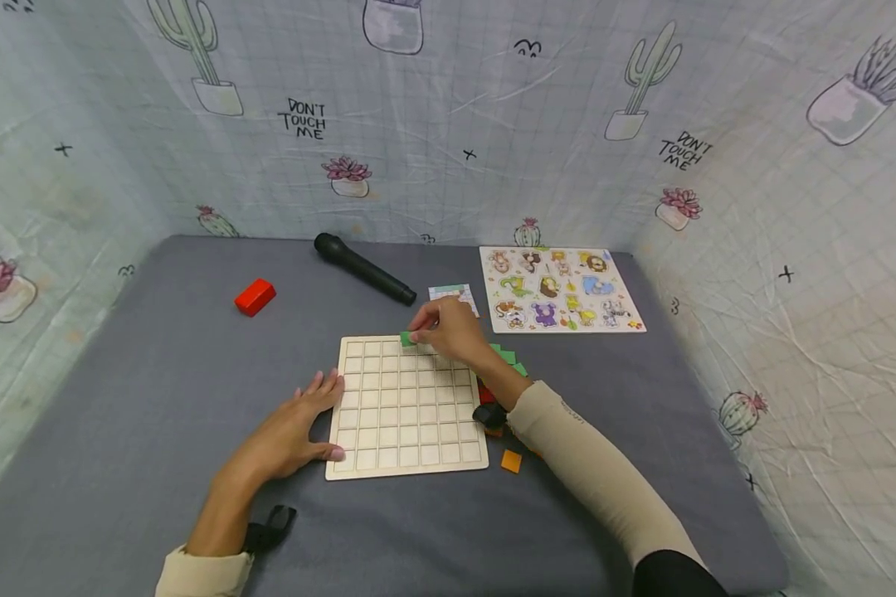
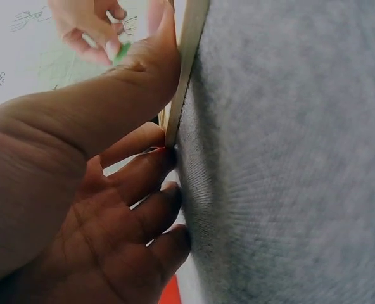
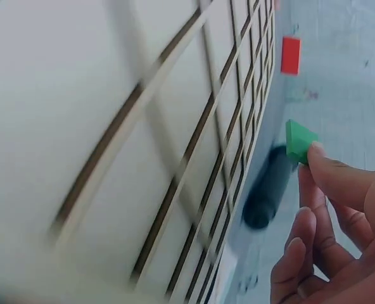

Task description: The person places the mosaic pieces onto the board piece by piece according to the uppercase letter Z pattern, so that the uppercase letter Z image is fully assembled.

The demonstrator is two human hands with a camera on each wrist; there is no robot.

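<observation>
A pale wooden grid board point(image 1: 409, 412) lies flat on the grey cloth in the head view. My left hand point(image 1: 289, 431) rests at the board's left side, fingers stretched along the edge and thumb touching the near-left corner. Above the far edge, my right hand point(image 1: 451, 332) pinches a small green square tile point(image 1: 406, 339) between thumb and fingers. The right wrist view has that green tile point(image 3: 298, 142) tilted and raised off the grid. More green tiles point(image 1: 508, 356), a red tile point(image 1: 485, 393) and an orange tile point(image 1: 511, 461) lie right of the board, partly hidden by the right arm.
A black microphone point(image 1: 366, 269) lies behind the board, with a red block point(image 1: 255, 297) to its left. Behind the right hand is a small printed card point(image 1: 454, 292). An animal picture board point(image 1: 563, 290) sits at the back right. Patterned cloth walls point(image 1: 433, 149) enclose the table.
</observation>
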